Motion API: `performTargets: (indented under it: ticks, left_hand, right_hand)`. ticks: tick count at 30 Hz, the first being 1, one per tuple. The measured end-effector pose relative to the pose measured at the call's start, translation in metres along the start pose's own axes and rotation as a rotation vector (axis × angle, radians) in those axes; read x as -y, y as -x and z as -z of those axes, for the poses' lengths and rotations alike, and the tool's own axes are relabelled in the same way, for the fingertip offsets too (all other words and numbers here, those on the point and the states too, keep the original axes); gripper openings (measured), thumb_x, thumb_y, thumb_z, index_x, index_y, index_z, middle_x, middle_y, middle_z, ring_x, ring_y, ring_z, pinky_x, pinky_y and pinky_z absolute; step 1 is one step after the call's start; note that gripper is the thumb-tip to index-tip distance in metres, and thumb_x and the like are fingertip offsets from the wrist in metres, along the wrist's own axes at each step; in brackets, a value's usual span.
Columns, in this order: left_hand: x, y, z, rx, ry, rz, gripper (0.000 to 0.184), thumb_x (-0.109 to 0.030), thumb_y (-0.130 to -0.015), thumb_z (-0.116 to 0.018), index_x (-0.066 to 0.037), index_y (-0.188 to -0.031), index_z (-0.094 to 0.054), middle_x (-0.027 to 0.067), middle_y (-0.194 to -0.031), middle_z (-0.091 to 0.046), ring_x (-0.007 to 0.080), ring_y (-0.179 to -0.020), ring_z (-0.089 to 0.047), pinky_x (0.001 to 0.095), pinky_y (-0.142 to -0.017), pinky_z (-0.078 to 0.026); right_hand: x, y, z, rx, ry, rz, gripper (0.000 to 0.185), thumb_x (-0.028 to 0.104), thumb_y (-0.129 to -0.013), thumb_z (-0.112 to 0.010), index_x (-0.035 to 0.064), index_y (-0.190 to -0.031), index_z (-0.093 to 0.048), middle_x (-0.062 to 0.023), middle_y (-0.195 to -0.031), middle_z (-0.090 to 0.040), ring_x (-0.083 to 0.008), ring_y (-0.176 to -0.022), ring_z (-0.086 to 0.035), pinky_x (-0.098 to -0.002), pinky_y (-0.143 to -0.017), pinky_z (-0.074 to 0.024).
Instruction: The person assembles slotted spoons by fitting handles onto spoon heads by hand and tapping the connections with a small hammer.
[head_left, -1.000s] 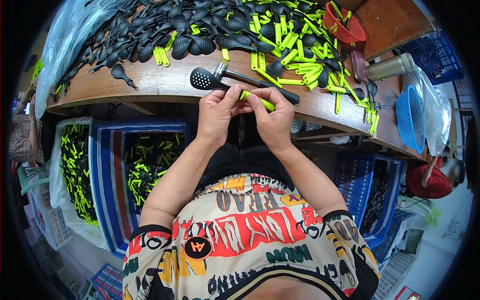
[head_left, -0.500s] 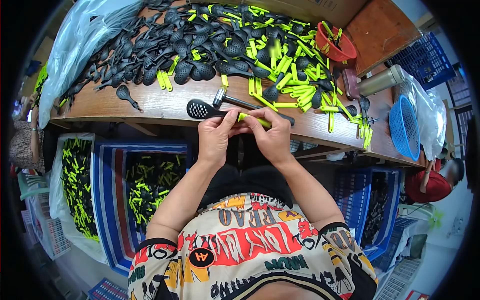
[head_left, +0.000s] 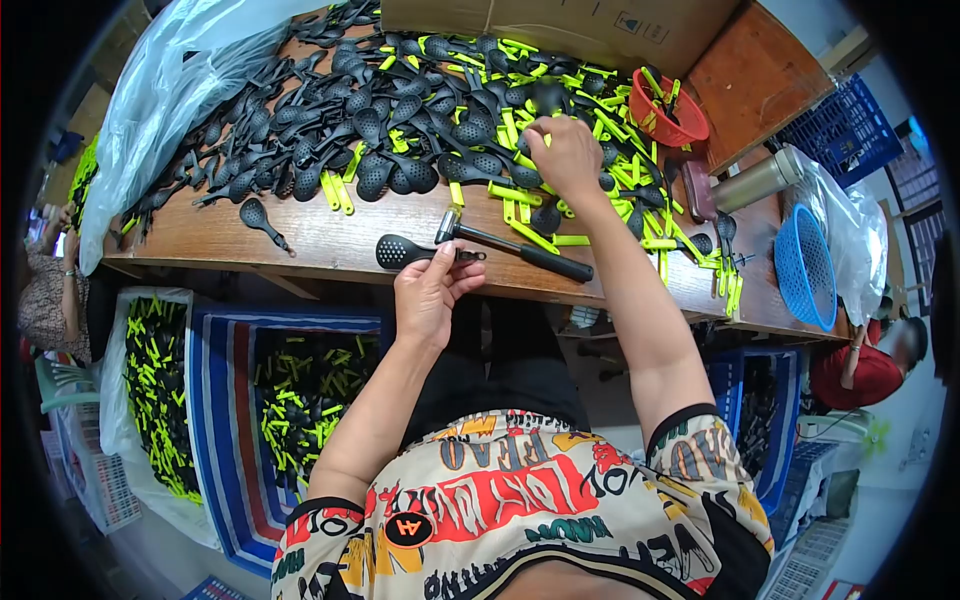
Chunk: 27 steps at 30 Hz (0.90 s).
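In my left hand (head_left: 428, 300) is a black perforated spoon head (head_left: 398, 251), pinched at its neck near the table's front edge. Its short bare stem sticks out to the right past my fingers. A hammer (head_left: 520, 250) with a metal head and black handle lies just behind it. My right hand (head_left: 566, 155) reaches over the pile of lime-green handles (head_left: 520, 208) and black spoon heads, its fingers curled down; what they grip is hidden. Black spoon heads (head_left: 375, 175) are heaped to the left, and a single one (head_left: 260, 222) lies apart.
A red basket (head_left: 668, 112), a metal flask (head_left: 750, 185) and a blue basket (head_left: 806, 268) stand on the right of the table. Cardboard (head_left: 570, 35) backs the pile. Lined crates (head_left: 240, 400) with green and black parts sit below. Other people are at both sides.
My right hand has left the spoon head and moved up and away to the pile. The green handle piece no longer shows at the spoon's neck. My left hand keeps holding the spoon head.
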<state>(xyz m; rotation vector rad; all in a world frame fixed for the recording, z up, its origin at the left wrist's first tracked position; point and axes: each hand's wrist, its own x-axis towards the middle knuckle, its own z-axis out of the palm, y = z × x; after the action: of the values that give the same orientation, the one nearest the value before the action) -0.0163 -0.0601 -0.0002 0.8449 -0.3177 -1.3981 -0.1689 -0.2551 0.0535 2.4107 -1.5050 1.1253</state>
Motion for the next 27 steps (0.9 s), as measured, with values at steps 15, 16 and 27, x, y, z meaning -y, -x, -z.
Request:
performTargets:
  ticks: [15,16,27]
  left_hand:
    - [0.0,-0.005,0.003,0.038,-0.142,0.063,0.026,-0.023,-0.095,-0.062,0.003,-0.098,-0.065,0.0154,-0.086,-0.07,0.0236,-0.075,-0.072,0.0301,-0.066,-0.059]
    - [0.001,-0.005,0.003,0.039,-0.147,0.06,0.026,-0.023,-0.095,-0.062,0.003,-0.098,-0.065,0.0154,-0.086,-0.07,0.0236,-0.075,-0.072,0.03,-0.066,-0.059]
    - [-0.001,-0.004,0.001,0.025,-0.171,0.084,0.024,-0.02,-0.095,-0.061,0.004,-0.097,-0.065,0.0139,-0.086,-0.069,0.0244,-0.075,-0.072,0.0315,-0.065,-0.059]
  right_hand:
    - [-0.031,-0.058,-0.07,0.403,-0.112,-0.33,0.015,0.026,-0.064,-0.07,0.0171,-0.075,-0.076,-0.0093,-0.083,-0.072,-0.0285,-0.085,-0.067,-0.0419,-0.082,-0.0472]
    - [-0.035,-0.062,-0.068,0.43,-0.198,-0.292,0.017,0.027,-0.065,-0.07,0.0166,-0.076,-0.076,-0.0087,-0.082,-0.072,-0.0276,-0.082,-0.067,-0.0405,-0.08,-0.0486]
    - [-0.101,-0.143,-0.094,0.299,0.151,-0.526,0.021,0.025,-0.076,-0.064,0.02,-0.092,-0.076,-0.0122,-0.105,-0.07,-0.033,-0.103,-0.064,-0.0411,-0.091,-0.0489]
